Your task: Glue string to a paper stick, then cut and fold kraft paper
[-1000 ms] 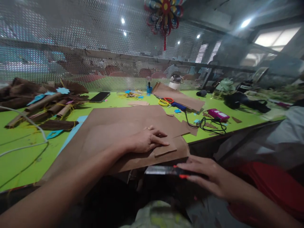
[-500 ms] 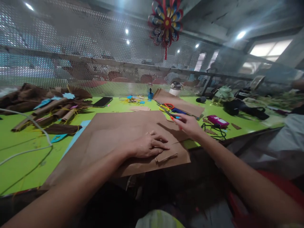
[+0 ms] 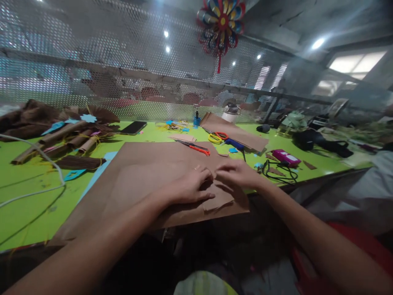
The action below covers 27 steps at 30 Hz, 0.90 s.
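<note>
A large sheet of brown paper (image 3: 138, 172) lies over the front edge of the green table. On it rests my left hand (image 3: 195, 186), its thumb apart from the bent fingers, holding nothing. Just right of it is my right hand (image 3: 235, 174), fingers pinched at the paper near a cut piece; what they grip is too small to make out. A small folded brown piece (image 3: 217, 205) lies below both hands. Red-handled scissors (image 3: 196, 148) lie on the sheet beyond my hands.
Behind are yellow-handled scissors (image 3: 215, 138), more brown paper (image 3: 238, 133) and a white bottle (image 3: 229, 112). A magenta box (image 3: 286, 157) and black cord (image 3: 281, 174) lie right. Left are a phone (image 3: 134, 128), paper rolls (image 3: 63, 133) and a white cable (image 3: 50, 162).
The red-handled scissors, earlier at my right hand, now lie on the sheet. My right hand has come down and left beside my left hand, whose fingers are more bent.
</note>
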### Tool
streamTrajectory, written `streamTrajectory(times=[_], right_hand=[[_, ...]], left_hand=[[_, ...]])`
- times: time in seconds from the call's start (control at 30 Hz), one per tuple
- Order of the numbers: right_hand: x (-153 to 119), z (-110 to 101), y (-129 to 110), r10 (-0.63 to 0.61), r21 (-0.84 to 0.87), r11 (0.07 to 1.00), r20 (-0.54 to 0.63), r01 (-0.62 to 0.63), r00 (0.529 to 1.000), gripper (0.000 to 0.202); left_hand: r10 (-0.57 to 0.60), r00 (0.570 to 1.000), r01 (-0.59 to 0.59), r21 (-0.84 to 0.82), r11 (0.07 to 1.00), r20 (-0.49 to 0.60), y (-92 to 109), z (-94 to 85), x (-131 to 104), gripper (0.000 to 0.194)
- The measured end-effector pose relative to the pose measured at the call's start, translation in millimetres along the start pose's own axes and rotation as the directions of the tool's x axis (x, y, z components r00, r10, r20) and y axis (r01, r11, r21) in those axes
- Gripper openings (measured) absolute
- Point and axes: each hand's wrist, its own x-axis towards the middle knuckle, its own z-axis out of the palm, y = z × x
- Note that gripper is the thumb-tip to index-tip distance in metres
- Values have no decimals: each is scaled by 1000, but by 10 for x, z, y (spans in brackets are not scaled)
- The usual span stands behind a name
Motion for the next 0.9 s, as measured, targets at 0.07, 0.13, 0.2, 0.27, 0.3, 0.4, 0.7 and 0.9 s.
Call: streamTrajectory(times=[0.07, 0.13, 0.2, 0.27, 0.3, 0.4, 0.7, 0.9], right_hand=[[-290, -28, -83, -85, -15, 996, 163, 89, 983, 19], [-456, -34, -150, -94, -80, 990, 211, 113, 973, 23], [-511, -20, -185, -64, -139, 986, 222, 96, 973, 24], [-502, 8, -179, -26, -151, 987, 227, 62, 974, 21], [-491, 24, -163, -5, -141, 989, 222, 38, 975, 21], [-472, 68, -92, 81, -53, 996, 187, -72, 979, 20], [-508, 13, -3, 314, 477, 811, 132, -338, 940, 36], [-441, -222, 295, 493, 530, 790, -248, -310, 834, 41]], left_hand=[[-17, 1000, 17, 3, 1000, 2, -7, 6, 10, 35], [-32, 999, 32, -8, 999, 9, -16, 9, 21, 39], [-38, 999, 38, -31, 999, 6, -27, 8, 32, 42], [-50, 999, 49, -65, 997, -8, -37, 7, 40, 38], [-58, 998, 57, -87, 995, -16, -43, 8, 43, 34], [-74, 997, 70, -123, 990, -32, -67, 20, 52, 29], [-137, 990, 138, -180, 974, 18, -82, -27, 68, 32], [-232, 963, 266, -629, 730, 138, -84, -104, 10, 32]])
